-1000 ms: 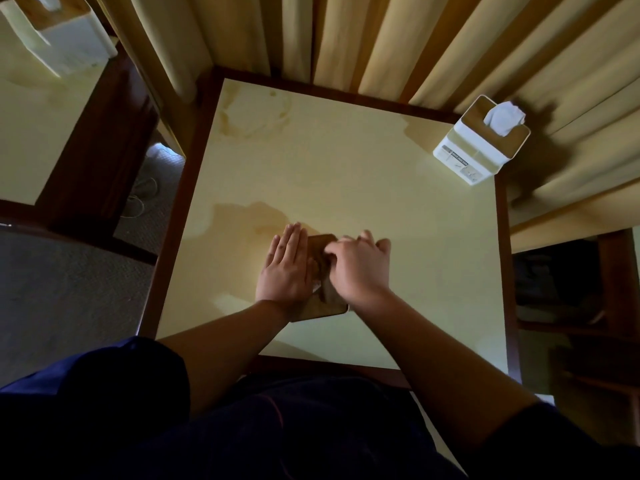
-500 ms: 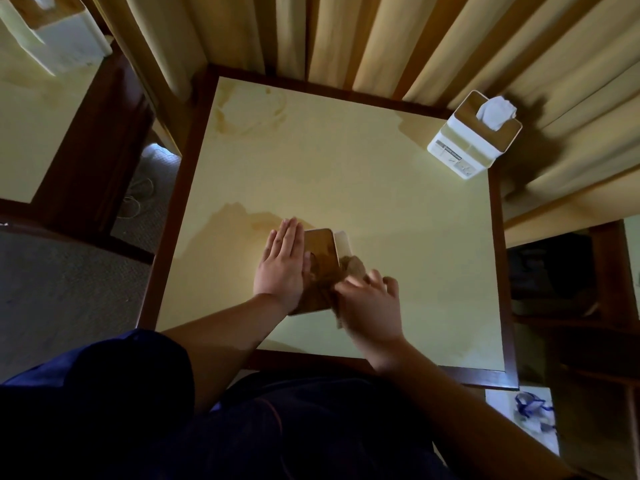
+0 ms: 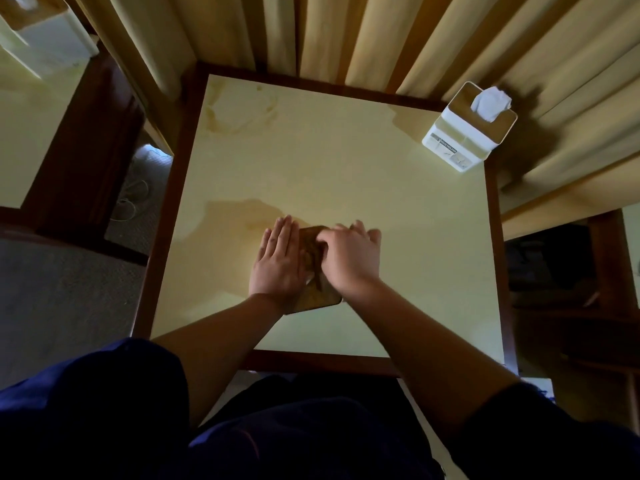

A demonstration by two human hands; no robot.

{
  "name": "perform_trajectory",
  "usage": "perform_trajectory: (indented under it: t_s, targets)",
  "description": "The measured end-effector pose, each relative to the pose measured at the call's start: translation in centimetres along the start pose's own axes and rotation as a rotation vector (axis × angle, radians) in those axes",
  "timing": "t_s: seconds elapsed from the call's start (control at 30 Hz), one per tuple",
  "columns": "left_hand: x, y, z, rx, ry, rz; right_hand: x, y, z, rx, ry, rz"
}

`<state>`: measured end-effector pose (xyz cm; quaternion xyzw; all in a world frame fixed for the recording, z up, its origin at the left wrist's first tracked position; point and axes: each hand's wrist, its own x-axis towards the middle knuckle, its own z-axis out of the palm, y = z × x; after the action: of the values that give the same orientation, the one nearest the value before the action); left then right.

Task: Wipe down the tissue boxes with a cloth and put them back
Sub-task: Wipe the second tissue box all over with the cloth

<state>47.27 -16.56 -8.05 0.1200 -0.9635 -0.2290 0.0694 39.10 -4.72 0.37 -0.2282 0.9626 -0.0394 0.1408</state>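
Observation:
A tissue box with a wooden lid (image 3: 313, 301) stands in the middle of the pale yellow table (image 3: 346, 174). My left hand (image 3: 278, 261) lies flat against the box's left side, fingers straight and together, holding it steady. My right hand (image 3: 349, 258) presses down on the lid with a brownish cloth (image 3: 317, 280) under the palm; only a fold of the cloth shows. The hands hide most of the box. A second tissue box (image 3: 460, 140), white with a wooden top and a tissue sticking up, stands at the table's far right corner.
Beige curtains (image 3: 311, 32) hang right behind the table. A third tissue box (image 3: 48, 39) stands on another table (image 3: 20, 133) at the far left. A dark wooden shelf (image 3: 571, 289) is at the right, carpet floor (image 3: 62, 289) at the left.
My right hand has slid with the cloth from the box's near right side back up over the lid. My left hand has stayed against the box's left side.

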Motion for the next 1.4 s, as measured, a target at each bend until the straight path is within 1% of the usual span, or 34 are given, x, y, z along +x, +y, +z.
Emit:
perform_trajectory:
  t_s: [0.13, 0.23, 0.4, 0.53, 0.63, 0.8, 0.87, 0.93, 1.13, 1.27, 1.4]
  targets:
    - [-0.2, 0.3, -0.3, 0.011, 0.024, 0.012, 3.2, -0.7, -0.4, 0.018, 0.017, 0.021]
    - [-0.2, 0.1, -0.2, 0.016, 0.012, 0.006, 2.5, -0.1, 0.4, 0.047, 0.056, 0.018]
    - [0.1, -0.3, 0.3, 0.033, -0.030, -0.023, -2.6, 1.5, 2.4, 0.052, 0.049, -0.051]
    - [0.0, 0.0, 0.0, 0.033, -0.018, -0.011, -8.0, 3.1, 4.2, 0.030, 0.170, -0.074]
    - [0.0, 0.1, -0.2, 0.046, -0.018, -0.014, -9.8, 3.6, 4.7, 0.053, 0.137, -0.073]
    - [0.1, -0.3, 0.2, 0.018, -0.025, -0.007, -7.1, 2.9, 3.1, -0.008, 0.076, -0.039]
    - [0.2, -0.4, 0.3, 0.026, -0.020, -0.005, -5.0, 2.1, 1.8, -0.008, 0.000, -0.034]
    - [0.1, -0.3, 0.3, 0.026, -0.039, -0.018, -2.8, 1.2, 0.9, 0.004, -0.044, -0.019]
    - [-0.2, -0.1, 0.1, 0.021, 0.000, -0.001, 2.6, -0.7, 0.0, 0.042, 0.015, 0.044]
    - [-0.2, 0.0, -0.1, 0.011, -0.013, -0.008, 1.9, -0.5, 0.9, 0.085, 0.042, 0.041]
    - [0.0, -0.1, 0.2, 0.023, -0.040, -0.026, -0.9, 0.8, 1.6, 0.097, -0.010, -0.005]
